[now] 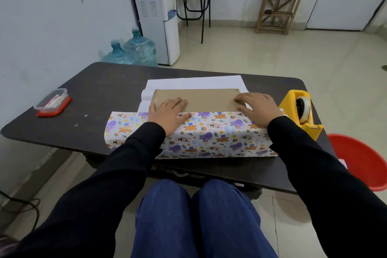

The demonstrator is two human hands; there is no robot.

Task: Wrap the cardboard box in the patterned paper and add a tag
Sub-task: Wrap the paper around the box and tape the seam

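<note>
Head view: both flat, spread hands, left hand [167,114] and right hand [259,109], are pressing glossy animal-patterned wrapping paper [209,134] onto the flat brown cardboard box [199,99]; a chunky yellow plastic tape dispenser [301,111] is sitting just beside it.

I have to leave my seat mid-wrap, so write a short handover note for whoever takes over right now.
Left hand: flat, pressing the paper's edge onto the box top.
Right hand: flat, fingers spread, pressing near the box's right end.
The cardboard box lies on the patterned paper on the table. The tape dispenser is at the right and a small plastic container at the left; I can't make out what's in it.
Done: the near flap is folded up onto the top.
Left: fold over the far flap, which lies white side up, then tape, close both ends, add the tag.
</note>
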